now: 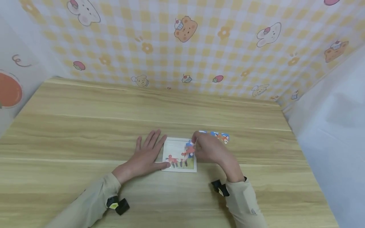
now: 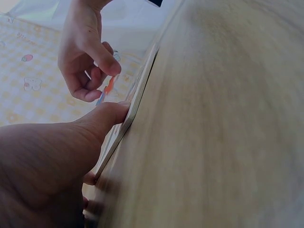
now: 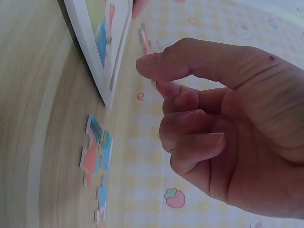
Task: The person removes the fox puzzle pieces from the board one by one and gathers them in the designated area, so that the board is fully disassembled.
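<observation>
A square jigsaw board [image 1: 174,147] with a pale raised border lies on the table. Pieces showing orange shapes and green ground [image 1: 189,163] fill its lower part. My left hand [image 1: 144,158] rests flat at the board's left side with fingers spread, and its thumb [image 2: 111,114] presses on the board's edge. Over the board's right side, my right hand [image 1: 209,148] pinches a jigsaw piece [image 3: 145,40] between thumb and index finger. That piece [image 2: 109,85] is tilted up on edge; its other fingers curl loosely toward the palm.
Several loose jigsaw pieces [image 1: 224,137], blue and orange, lie on the table [image 1: 142,110] just beyond my right hand. A yellow checked cloth [image 1: 159,63] hangs behind the table's far edge. White cloth [image 1: 336,126] borders the right side.
</observation>
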A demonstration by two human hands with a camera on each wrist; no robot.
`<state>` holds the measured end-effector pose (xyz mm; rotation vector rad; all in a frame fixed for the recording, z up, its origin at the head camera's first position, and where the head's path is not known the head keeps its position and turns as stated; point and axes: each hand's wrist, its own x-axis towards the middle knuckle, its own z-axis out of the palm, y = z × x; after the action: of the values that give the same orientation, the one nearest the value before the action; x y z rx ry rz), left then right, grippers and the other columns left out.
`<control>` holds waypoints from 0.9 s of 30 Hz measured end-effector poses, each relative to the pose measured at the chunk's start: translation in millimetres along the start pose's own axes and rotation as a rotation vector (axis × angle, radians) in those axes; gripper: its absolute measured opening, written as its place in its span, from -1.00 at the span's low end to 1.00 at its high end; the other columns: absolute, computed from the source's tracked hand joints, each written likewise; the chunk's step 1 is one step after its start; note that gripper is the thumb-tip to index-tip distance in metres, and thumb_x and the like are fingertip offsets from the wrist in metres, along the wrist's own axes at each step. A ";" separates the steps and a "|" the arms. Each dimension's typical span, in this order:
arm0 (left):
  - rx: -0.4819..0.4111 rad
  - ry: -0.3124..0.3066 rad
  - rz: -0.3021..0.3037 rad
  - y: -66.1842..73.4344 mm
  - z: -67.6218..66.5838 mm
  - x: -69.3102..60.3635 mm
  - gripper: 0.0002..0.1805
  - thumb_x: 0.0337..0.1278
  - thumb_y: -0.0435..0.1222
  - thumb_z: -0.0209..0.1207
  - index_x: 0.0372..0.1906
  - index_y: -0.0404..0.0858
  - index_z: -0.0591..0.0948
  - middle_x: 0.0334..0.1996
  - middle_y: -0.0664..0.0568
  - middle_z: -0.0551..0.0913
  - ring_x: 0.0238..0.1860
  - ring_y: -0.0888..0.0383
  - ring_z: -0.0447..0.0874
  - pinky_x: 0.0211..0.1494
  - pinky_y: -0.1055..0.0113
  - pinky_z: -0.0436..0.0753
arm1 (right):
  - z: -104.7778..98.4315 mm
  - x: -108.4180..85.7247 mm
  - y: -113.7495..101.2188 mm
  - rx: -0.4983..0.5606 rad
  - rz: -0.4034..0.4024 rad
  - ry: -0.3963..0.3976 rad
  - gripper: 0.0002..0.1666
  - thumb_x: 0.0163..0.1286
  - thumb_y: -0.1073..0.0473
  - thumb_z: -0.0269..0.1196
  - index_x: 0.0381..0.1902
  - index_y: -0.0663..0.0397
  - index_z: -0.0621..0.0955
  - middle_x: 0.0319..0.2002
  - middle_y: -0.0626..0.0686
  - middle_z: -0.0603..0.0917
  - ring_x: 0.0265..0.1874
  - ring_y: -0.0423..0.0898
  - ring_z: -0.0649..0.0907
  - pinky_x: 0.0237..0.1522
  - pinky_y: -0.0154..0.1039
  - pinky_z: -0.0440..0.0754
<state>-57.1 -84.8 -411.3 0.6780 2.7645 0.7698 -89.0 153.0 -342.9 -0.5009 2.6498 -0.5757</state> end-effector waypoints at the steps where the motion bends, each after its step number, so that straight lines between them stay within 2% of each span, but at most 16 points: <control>1: 0.001 0.000 0.000 0.0 0.1 -0.1 0.05 -0.02 0.15 0.22 0.44 -0.31 0.04 0.44 -0.25 -0.18 0.42 -0.16 -0.36 0.24 -0.31 -0.36 | -1.2 -1.0 1.2 -0.004 -0.011 0.012 -0.65 0.06 0.37 0.24 -0.13 0.15 0.52 -0.65 -0.07 0.41 -0.68 -0.19 0.33 -0.61 -0.32 0.32; 8: -0.004 0.000 0.002 -1.3 0.5 -1.1 0.04 -0.01 0.15 0.22 0.44 -0.31 0.04 0.44 -0.25 -0.17 0.42 -0.16 -0.35 0.23 -0.31 -0.36 | -7.3 -7.4 15.0 0.003 -0.024 0.065 -0.65 0.05 0.27 0.33 -0.17 0.15 0.51 -0.63 -0.07 0.45 -0.64 -0.18 0.40 -0.57 -0.30 0.37; 13: -0.001 0.005 -0.002 -3.3 0.1 -3.2 0.04 0.00 0.17 0.20 0.44 -0.31 0.04 0.44 -0.26 -0.16 0.42 -0.17 -0.34 0.23 -0.32 -0.36 | -11.1 -13.8 30.7 0.037 0.006 0.071 -0.65 0.06 0.26 0.33 -0.18 0.15 0.49 -0.62 -0.05 0.38 -0.65 -0.17 0.32 -0.57 -0.29 0.31; 18: -0.008 -0.002 0.005 -4.3 1.5 -1.5 0.04 -0.01 0.16 0.20 0.44 -0.31 0.04 0.44 -0.26 -0.17 0.42 -0.17 -0.35 0.23 -0.31 -0.38 | -18.7 -20.9 48.9 0.014 0.026 0.105 -0.67 0.09 0.27 0.34 -0.20 0.17 0.48 -0.62 -0.02 0.34 -0.66 -0.16 0.28 -0.59 -0.28 0.25; 27: -0.013 -0.011 0.009 -2.7 1.6 0.2 0.05 0.00 0.18 0.19 0.44 -0.30 0.01 0.44 -0.25 -0.21 0.42 -0.17 -0.39 0.23 -0.31 -0.40 | -29.8 -29.3 71.4 0.038 0.070 0.088 -0.70 0.11 0.30 0.30 -0.21 0.19 0.45 -0.56 0.01 0.39 -0.59 -0.12 0.34 -0.51 -0.25 0.32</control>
<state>-57.8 -86.1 -414.1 0.6912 2.7463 0.7834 -95.1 235.5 -341.8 -0.3782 2.7215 -0.6394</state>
